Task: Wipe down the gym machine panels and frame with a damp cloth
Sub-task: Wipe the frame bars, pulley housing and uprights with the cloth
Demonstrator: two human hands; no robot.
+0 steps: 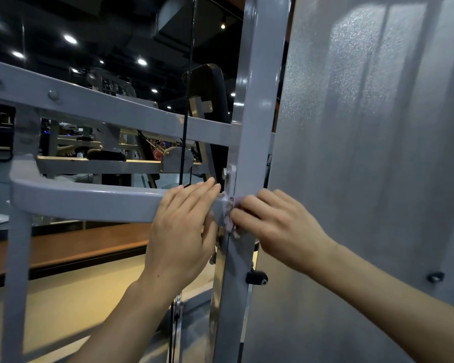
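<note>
My right hand has its grip closed on the cloth: the fingers curl inward and pinch a small, pale, purplish wad of it, most of which is hidden under the fingertips. The cloth is pressed against the grey upright post of the machine frame, right at the joint where the lower crossbar meets the post. Just above that grip a bolt sits on a small bracket on the post.

Just to the left of the cloth, almost touching it, my left hand lies on the end of the lower crossbar. Its fingers are straight and laid flat over the top of the bar, so that grip is open and holds nothing; the thumb side drops down the front of the bar, and I cannot see whether it hooks underneath.

To the right of my right hand, just beside the post, stands the large grey textured panel, with a small dark fastener low on it. Below the grip a black knob juts from the post. Above and to the left of both hands an upper crossbar slopes across, and a thin black cable hangs straight down behind it, passing just behind my left fingertips. Further gym machines stand well behind the frame, blurred and dim.
</note>
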